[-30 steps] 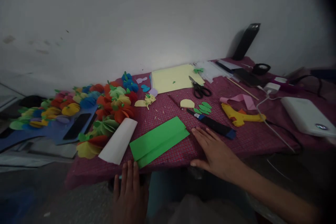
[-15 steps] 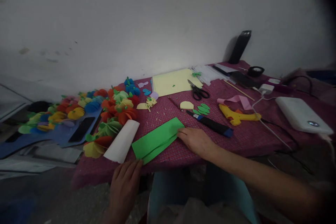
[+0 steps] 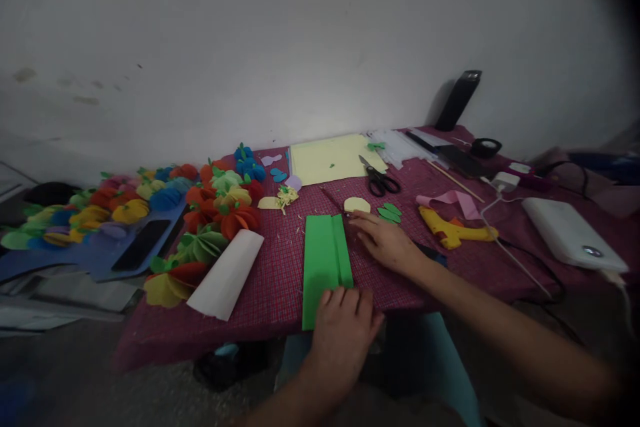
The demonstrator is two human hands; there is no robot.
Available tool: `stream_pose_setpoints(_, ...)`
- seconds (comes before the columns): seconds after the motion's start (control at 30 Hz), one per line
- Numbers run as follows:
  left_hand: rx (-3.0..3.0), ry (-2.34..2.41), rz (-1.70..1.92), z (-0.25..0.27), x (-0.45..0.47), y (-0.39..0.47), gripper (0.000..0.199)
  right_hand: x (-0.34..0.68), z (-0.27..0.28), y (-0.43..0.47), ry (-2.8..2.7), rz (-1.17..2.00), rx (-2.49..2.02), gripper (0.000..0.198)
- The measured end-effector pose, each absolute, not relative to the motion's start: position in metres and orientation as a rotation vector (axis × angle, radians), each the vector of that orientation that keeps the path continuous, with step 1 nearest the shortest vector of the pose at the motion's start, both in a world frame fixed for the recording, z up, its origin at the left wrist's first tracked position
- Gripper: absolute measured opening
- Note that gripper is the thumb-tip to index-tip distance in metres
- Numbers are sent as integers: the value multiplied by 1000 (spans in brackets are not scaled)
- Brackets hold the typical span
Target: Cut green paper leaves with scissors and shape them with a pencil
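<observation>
**One green folded sheet under a hand**

One green folded sheet (image 3: 321, 253) lies lengthwise at the table's six o'clock, a narrow creased flap down its right side. One white paper tube (image 3: 227, 273) sits at its nine, one pair of scissors (image 3: 383, 181) at its one. The left hand (image 3: 345, 320), fingers bent side by side, hides the near end. The right hand's (image 3: 385, 240) fingers curl loosely; whether they pinch anything, I can't tell.

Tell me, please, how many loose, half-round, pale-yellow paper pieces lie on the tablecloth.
2: one piece beside the pale-yellow shreds, the other piece just beyond the right hand, near the far end of the green sheet. More may be hidden under the hand.
</observation>
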State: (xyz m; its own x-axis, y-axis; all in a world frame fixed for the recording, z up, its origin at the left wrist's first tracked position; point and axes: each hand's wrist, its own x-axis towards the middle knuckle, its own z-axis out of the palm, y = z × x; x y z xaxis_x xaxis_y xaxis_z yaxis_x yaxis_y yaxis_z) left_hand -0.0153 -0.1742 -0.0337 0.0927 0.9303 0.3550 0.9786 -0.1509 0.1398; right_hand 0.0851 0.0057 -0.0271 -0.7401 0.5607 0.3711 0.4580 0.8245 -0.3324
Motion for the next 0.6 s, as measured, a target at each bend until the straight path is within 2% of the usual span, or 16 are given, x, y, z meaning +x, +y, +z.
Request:
stream_pose_setpoints(0.07, -2376, -1884, -707, -22, -23, -172, 44, 100, -29, -6, -2480, 360, -845, 31)
stream_pose_setpoints(0.1, -2423, -1835, -767, -16, -31, -171, 45, 107, -30, -12, -2448, 376, -885, 30)
stream_pose_setpoints(0.17, -2479, -1777, -764, -4, -56, -165, 32, 119, -31, -25, -2412, 391, -928, 29)
stream_pose_setpoints(0.27, -2449, -1815, -547, 3, -92, -144, 36, 127, -24, -42, -2384, 446, -950, 27)
stream_pose_setpoints(0.4, -2645, -1666, -207, -12, -109, -116, 36, 122, -12, -56, -2393, 715, -988, 29)
stream_pose_setpoints(0.6, -2645, -1658, -179, -28, -102, -111, 36, 117, -18, -68, -2264, 1259, -1060, 19)
